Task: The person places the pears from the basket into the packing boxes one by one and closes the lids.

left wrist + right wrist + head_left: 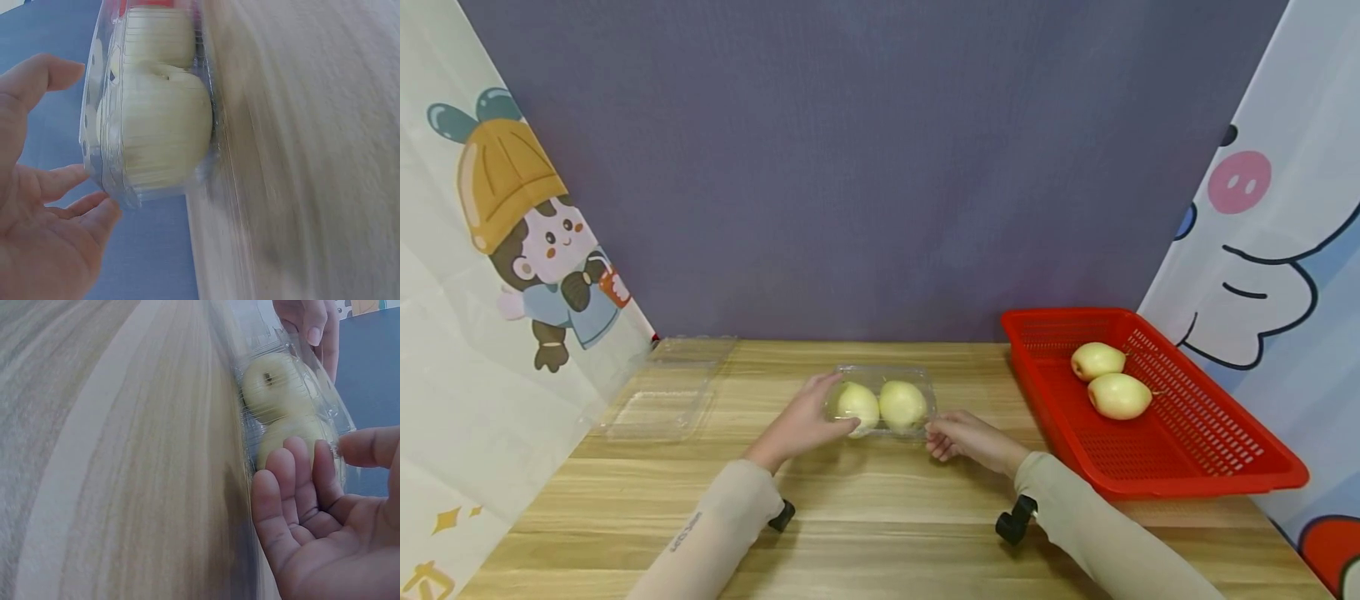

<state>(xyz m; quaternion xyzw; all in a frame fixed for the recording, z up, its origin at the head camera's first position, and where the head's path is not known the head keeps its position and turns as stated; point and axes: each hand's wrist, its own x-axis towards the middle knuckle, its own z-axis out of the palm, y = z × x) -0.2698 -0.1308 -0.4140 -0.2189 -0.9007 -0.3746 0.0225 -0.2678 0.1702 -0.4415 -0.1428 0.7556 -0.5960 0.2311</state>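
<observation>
Clear plastic box (pixel 887 372), thin-walled and rectangular, sits at six o'clock in the head view on the wood-grained desk (pixel 865 525), holding smooth, rounded yellow fruits (pixel 902 405); a perforated red basket (pixel 1043 408) stands at four o'clock. Left wrist view: the left hand (pixel 37 237), loosely spread, touches the box's glossy corner. Right wrist view: the right hand (pixel 337 537) pinches its rim.

Head above, wrist views beside container (pixel 109 178)

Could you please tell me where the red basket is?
In the head view, the red basket stands on the right of the table, to the right of the right hand.
</observation>
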